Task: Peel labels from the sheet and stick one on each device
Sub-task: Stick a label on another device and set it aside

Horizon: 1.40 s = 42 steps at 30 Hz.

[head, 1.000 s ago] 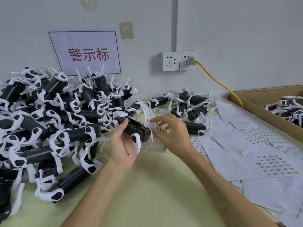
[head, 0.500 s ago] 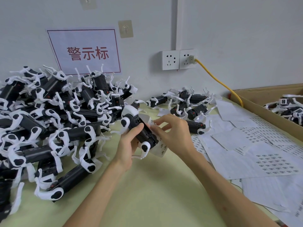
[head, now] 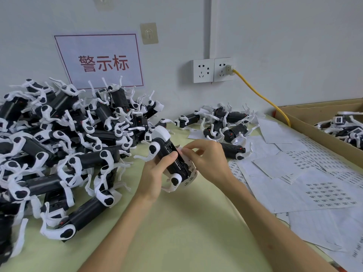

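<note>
The table (head: 176, 232) carries a big pile of devices (head: 59, 144) and loose label sheets (head: 324, 193). Above it the left hand (head: 155, 177) grips one device (head: 170, 154), now swung from crosswise to tilted upright. The right hand (head: 210, 160) pinches the curled label strip (head: 189, 177) against its body, so a label is probably about to go on.
</note>
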{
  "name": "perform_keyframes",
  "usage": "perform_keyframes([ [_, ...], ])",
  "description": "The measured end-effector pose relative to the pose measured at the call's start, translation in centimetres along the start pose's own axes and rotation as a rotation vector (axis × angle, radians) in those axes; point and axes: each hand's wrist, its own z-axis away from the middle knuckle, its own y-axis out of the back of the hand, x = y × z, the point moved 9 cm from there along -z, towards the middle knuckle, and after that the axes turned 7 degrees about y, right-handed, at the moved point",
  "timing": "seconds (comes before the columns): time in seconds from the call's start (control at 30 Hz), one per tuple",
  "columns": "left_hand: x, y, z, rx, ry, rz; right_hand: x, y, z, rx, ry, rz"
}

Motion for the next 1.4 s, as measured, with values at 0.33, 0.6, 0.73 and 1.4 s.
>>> perform_keyframes([
  [0.33,-0.6,0.1,-0.2,0.008,0.053,-0.005,1.0,0.3,-0.1,-0.032,-0.115,-0.062],
  [0.6,-1.0,0.5,-0.2,0.043,0.097,0.041,1.1,-0.1,-0.2,-0.053,-0.122,-0.076],
  [0.73,-1.1,0.6,-0.2,0.053,0.132,0.06,0.8,0.0,-0.2,-0.051,-0.122,-0.09],
  [1.4,-1.4,1.1,-0.6,0.063,0.173,0.198,-0.2,0.4,0.1,-0.017,-0.047,0.004],
])
